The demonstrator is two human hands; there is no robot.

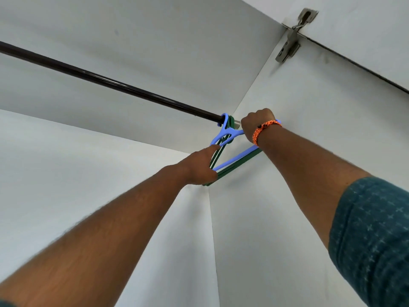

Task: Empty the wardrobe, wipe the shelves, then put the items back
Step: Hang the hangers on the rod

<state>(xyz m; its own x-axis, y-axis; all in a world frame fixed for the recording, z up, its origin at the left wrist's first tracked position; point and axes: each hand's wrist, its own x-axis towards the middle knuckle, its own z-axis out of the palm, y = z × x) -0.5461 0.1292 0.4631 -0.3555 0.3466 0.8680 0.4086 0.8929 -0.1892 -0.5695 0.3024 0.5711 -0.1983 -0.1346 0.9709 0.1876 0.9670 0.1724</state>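
A dark hanging rod (106,82) crosses the white wardrobe from the left to the right side wall. At its right end hang a blue plastic hanger (228,131) and dark green hangers (232,168) bunched behind it, hooks over the rod. My left hand (200,166) grips the lower left corner of the bunch, forefinger stretched along the blue arm. My right hand (254,124), with an orange woven band on the wrist, is closed on the hangers' right shoulder close to the side wall. No clothes hang on them.
The white wardrobe side wall (287,196) stands right behind the hangers. A metal door hinge (292,38) sits at the upper right, beside the open door panel (365,29). The white top panel (155,36) is close above the rod.
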